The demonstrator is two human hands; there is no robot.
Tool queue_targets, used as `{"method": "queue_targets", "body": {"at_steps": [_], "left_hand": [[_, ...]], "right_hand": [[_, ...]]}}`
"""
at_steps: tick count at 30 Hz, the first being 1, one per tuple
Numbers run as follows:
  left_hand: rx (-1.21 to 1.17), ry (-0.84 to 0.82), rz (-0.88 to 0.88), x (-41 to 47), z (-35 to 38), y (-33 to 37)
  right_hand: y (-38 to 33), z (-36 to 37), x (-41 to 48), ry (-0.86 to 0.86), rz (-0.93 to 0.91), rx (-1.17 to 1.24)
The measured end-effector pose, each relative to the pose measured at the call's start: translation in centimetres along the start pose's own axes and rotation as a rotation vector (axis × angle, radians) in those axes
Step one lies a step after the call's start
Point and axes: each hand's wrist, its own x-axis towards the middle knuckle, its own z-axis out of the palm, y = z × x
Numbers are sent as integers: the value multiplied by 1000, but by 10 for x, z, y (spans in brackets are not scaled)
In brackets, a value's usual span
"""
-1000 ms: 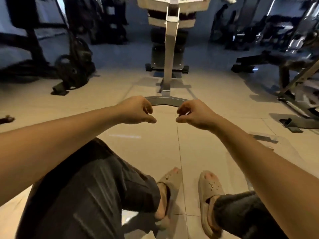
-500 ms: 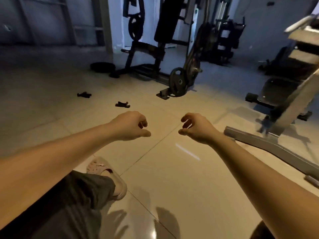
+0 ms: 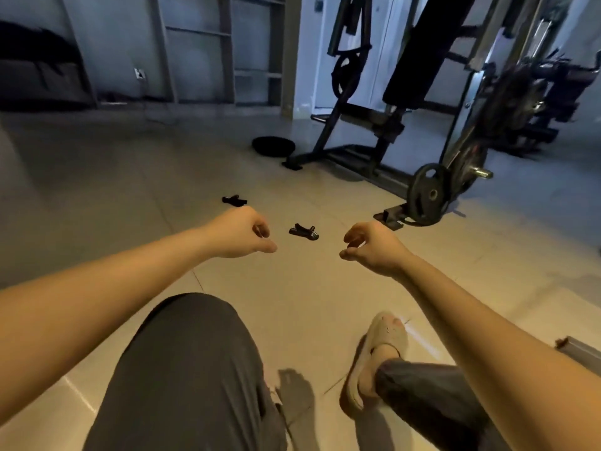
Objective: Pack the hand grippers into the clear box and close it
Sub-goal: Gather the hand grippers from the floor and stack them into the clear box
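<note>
Pale tiled floor (image 3: 97,190) across most of the view. At the far right, one dark gym machine (image 3: 357,125), with one upright weight plate (image 3: 429,193) at its near foot and one flat black disc (image 3: 273,146) on the tiles just left of its base. Below, two legs in dark trousers (image 3: 195,369), and one pale sandal (image 3: 380,349) showing. Both bare forearms stretched forward, left hand (image 3: 239,232) and right hand (image 3: 374,247) apart, fingers loosely curled, holding nothing. Two black grippers on the floor beyond the hands, untouched. Between the hands, the nearer hand gripper (image 3: 304,231), long axis left to right, shiny end pointing right. Just past the left hand, the farther hand gripper (image 3: 234,200), also crosswise; its pointing end too small to tell.
</note>
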Motion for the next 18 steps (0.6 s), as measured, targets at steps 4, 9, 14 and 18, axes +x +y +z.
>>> {"method": "queue_targets", "body": {"at_steps": [4,9,14,18], "left_hand": [[32,-2,-4,71,-17,-21],[214,-63,-29,163,-43,-67],[310,-76,-63,256,-47,-126],[294,-109,-109,344,-38,-177]], "right_hand": [[2,2,75,-16,-30,9],[17,14,190,-72,-32,10],[36,38,310,-137,4,-29],[54,67,409,-186,27,-71]]}}
